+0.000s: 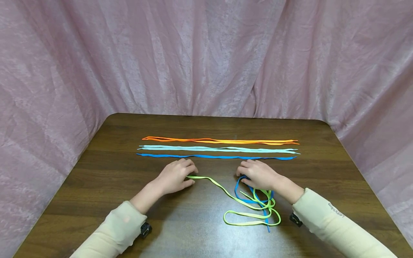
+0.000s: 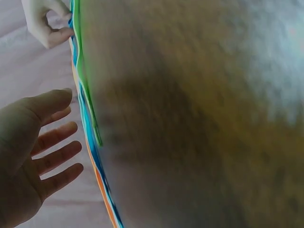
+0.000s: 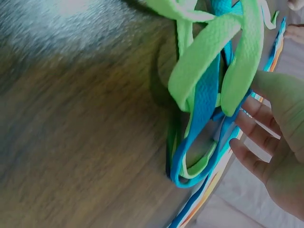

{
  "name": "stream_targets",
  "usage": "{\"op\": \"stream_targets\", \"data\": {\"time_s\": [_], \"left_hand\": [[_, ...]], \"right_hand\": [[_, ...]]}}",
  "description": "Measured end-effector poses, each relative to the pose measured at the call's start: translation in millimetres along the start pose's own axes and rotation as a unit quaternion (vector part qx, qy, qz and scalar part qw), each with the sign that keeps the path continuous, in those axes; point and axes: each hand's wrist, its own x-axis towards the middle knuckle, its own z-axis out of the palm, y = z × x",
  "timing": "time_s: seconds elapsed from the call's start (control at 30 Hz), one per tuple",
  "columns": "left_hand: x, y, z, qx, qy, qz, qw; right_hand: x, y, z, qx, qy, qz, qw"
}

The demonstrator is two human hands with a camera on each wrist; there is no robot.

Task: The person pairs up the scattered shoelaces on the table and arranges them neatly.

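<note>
A lime-green shoelace (image 1: 245, 224) lies tangled with a blue shoelace (image 3: 204, 102) in front of my right hand (image 1: 258, 175). Thumb and index finger of that hand pinch the blue lace, while its other fingers stay loosely bent. One end of the green lace trails left across the table to my left hand (image 1: 175, 175). In the left wrist view that green end (image 2: 98, 135) lies a little apart from the spread fingers, and the left hand holds nothing. Green loops hang over the blue strands in the right wrist view.
Beyond my hands, laces lie straight in rows on the brown wooden table (image 1: 106, 179): a blue lace (image 1: 219, 156) nearest, light-blue laces (image 1: 209, 148) behind it, then orange laces (image 1: 226, 141). A pink curtain (image 1: 206, 57) hangs around the table's far side.
</note>
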Motion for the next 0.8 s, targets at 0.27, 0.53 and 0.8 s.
{"op": "stream_targets", "data": {"time_s": [0.27,0.53,0.8], "left_hand": [[4.2,6.3,4.9,-0.003,0.0,0.015,0.9999],[12.9,14.9,6.0,0.004,0.001,0.031,0.9995],[25.8,23.8,3.4,0.01,0.003,0.052,0.9986]], "right_hand": [[6.7,-2.3,5.0,-0.021,0.017,-0.02,0.999],[7.9,-3.8,-10.9,-0.009,0.071,-0.015,0.997],[3.4,3.1,-34.3,0.009,0.111,0.009,0.994]]}}
